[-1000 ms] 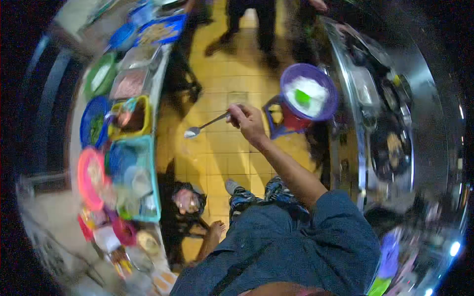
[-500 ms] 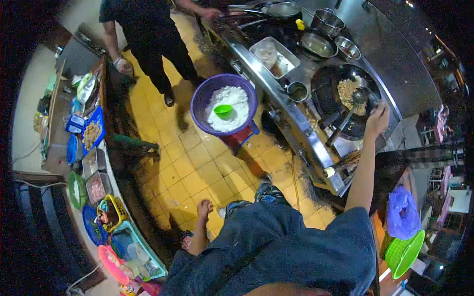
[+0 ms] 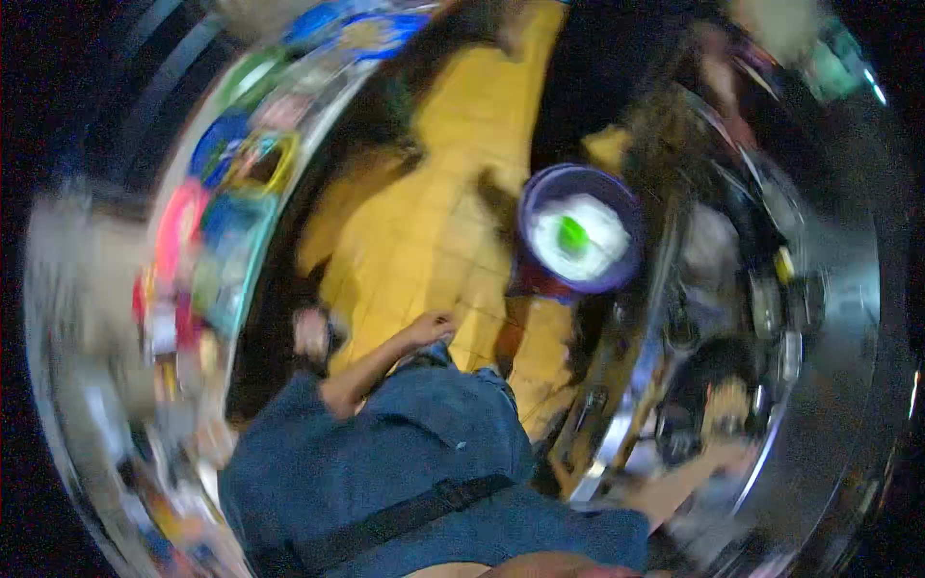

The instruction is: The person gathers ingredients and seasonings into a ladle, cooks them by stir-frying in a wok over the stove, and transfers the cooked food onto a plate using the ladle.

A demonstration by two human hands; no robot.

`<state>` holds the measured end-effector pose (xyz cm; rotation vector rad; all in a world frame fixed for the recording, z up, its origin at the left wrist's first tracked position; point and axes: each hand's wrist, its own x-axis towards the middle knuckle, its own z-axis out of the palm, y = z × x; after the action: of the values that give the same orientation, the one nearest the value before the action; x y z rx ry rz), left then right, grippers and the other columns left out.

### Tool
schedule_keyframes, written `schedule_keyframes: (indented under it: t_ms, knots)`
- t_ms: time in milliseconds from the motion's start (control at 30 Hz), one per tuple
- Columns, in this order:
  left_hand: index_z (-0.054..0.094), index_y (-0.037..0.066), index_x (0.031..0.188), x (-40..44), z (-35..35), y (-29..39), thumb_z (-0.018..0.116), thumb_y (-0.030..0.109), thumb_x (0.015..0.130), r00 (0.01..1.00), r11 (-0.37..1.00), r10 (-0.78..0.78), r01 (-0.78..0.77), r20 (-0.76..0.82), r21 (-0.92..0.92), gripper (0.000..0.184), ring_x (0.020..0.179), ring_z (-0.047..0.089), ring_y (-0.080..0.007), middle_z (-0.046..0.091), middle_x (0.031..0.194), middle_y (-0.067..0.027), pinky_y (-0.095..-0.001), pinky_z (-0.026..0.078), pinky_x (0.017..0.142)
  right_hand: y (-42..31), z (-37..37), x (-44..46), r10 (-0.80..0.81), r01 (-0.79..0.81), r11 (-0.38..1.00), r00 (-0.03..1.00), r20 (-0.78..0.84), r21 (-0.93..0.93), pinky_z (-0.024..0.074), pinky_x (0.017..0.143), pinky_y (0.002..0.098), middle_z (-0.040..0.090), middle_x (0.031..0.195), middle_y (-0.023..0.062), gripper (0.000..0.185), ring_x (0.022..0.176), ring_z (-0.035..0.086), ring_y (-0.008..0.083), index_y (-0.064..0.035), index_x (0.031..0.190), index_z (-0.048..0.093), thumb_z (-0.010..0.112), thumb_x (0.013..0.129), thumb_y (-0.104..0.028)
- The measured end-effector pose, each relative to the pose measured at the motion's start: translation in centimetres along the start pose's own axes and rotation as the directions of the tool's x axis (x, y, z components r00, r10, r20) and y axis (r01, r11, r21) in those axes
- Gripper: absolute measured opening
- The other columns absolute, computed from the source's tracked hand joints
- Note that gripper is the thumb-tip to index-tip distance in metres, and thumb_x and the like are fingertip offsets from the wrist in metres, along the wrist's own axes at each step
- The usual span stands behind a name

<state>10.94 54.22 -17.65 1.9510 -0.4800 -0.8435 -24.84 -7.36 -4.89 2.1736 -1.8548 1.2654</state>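
Observation:
The view is smeared by motion. My right hand [image 3: 729,454] is at the near edge of a dark wok [image 3: 699,371] on the stove; its fingers are too blurred to tell whether they grip anything. Light brown food [image 3: 727,400] lies in the wok. In front of my body is my left hand [image 3: 430,329], with loosely bent fingers and nothing visible in them. Ahead on the floor side, a purple basin [image 3: 631,202] holds a white grainy or powdery heap [image 3: 602,226], with a bright green scoop or bowl [image 3: 573,233] resting in it.
The steel stove counter [image 3: 631,385] runs along my right, with blurred pans beyond. On the left, a long table carries a teal tray [image 3: 252,260], a yellow basket [image 3: 284,159], a pink basin [image 3: 178,226] and blue trays [image 3: 395,34]. Yellow floor tiles [image 3: 405,250] lie between.
My view has swung to the right, so the basin and table sit differently in it. My left hand has come in front of my body. The other person is no longer clearly visible.

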Motion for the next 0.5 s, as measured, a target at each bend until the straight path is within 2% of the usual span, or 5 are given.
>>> schedule_keyframes:
  t_ms: [133, 267, 333, 400, 500]
  knots:
    - [0.058, 0.004, 0.095, 0.4, 0.4, 5.7, 0.06, 0.033, 0.081, 0.994, 0.915, -0.097, 0.107, 0.046, -0.389, 0.032, 0.068, 0.053, -0.0107, 0.059, 0.085, -0.004, -0.0257, 0.046, 0.059, -12.3, 4.7, -8.8, -0.245, 0.261, 0.94, 0.965, -0.097, 0.221, 0.0443, 0.047, 0.0356, 0.062, 0.071, 0.0135, 0.037, 0.055, 0.055, 0.0242, -0.0034, 0.087, 0.063, 0.043, 0.084, -0.034]
    - [0.06, 0.004, 0.088, 2.1, -0.3, 6.0, 0.051, 0.046, 0.085, 0.993, 0.851, -0.017, -0.047, -0.117, -0.524, 0.043, 0.068, 0.055, -0.0127, 0.06, 0.078, -0.0056, -0.0266, 0.045, 0.057, -34.2, 0.4, -30.7, -0.228, -0.533, 0.594, 0.607, 0.761, 0.603, 0.0446, 0.046, 0.0329, 0.061, 0.085, 0.0125, 0.031, 0.065, 0.056, 0.0221, -0.0015, 0.09, 0.06, 0.044, 0.085, -0.028]
    - [0.058, 0.006, 0.091, 0.7, -3.4, 7.5, 0.051, 0.047, 0.084, 0.898, 0.559, -0.402, 0.088, -0.178, -0.824, 0.042, 0.076, 0.057, -0.0138, 0.061, 0.09, -0.0059, -0.0271, 0.045, 0.07, -41.0, -1.1, -40.2, -0.82, -0.138, 0.489, 0.263, 0.508, 0.861, 0.0486, 0.067, 0.0332, 0.061, 0.091, 0.0108, 0.023, 0.078, 0.058, 0.0205, 0.0018, 0.092, 0.059, 0.043, 0.087, -0.014]
    - [0.057, 0.004, 0.079, 2.4, -4.1, 0.0, 0.044, 0.036, 0.089, 0.632, 0.525, -0.306, -0.511, -0.712, -0.68, 0.036, 0.065, 0.055, -0.0145, 0.062, 0.073, -0.0055, -0.028, 0.045, 0.061, -46.0, -3.4, -48.8, -0.929, -0.341, 0.338, 0.029, 0.369, 0.877, 0.0462, 0.075, 0.0311, 0.06, 0.095, 0.0097, 0.025, 0.083, 0.058, 0.0197, 0.0013, 0.101, 0.057, 0.043, 0.091, -0.016]
    - [0.052, 0.006, 0.071, -7.4, -15.5, 2.2, 0.038, 0.026, 0.091, 0.41, 0.615, -0.52, -0.43, -0.749, -0.661, 0.031, 0.053, 0.052, -0.0161, 0.055, 0.062, -0.0068, -0.0305, 0.046, 0.053, -51.2, -8.1, -52.9, -0.943, -0.515, 0.332, -0.201, 0.265, 0.79, 0.0471, 0.071, 0.0252, 0.057, 0.103, 0.0119, 0.026, 0.085, 0.057, 0.017, 0.0039, 0.108, 0.054, 0.045, 0.09, -0.013]
